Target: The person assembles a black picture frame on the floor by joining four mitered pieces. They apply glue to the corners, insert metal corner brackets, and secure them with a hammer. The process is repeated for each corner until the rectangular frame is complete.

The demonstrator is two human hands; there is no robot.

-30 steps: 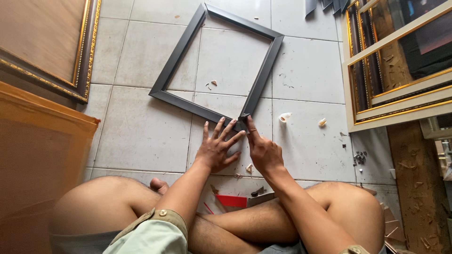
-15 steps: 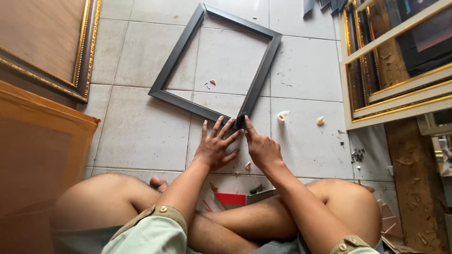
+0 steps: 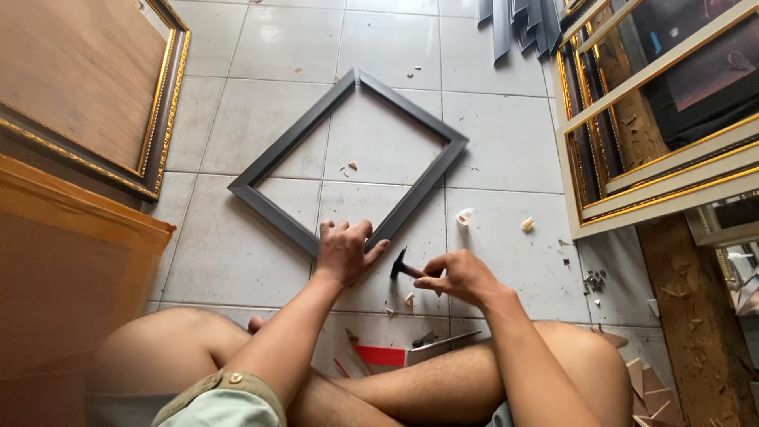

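Observation:
A dark grey rectangular picture frame point(image 3: 277, 154) lies flat on the tiled floor, one corner pointing toward me. My left hand point(image 3: 343, 251) rests curled on that near corner, pressing it down. Just to its right, my right hand point(image 3: 461, 278) grips the handle of a small hammer point(image 3: 402, 266), whose dark head hangs a little above the tile beside the frame's corner. I sit cross-legged, knees at both sides.
A large gold-edged framed board point(image 3: 95, 87) leans at the left above an orange panel point(image 3: 63, 269). Stacked gold and cream frames point(image 3: 656, 119) stand at the right. Grey moulding strips point(image 3: 514, 20) lie at the top. Scraps and a red-handled tool point(image 3: 379, 356) sit by my legs.
The view has shifted and the frame now sits turned like a diamond. My right hand left the frame corner and now holds a hammer; my left hand stays on the corner.

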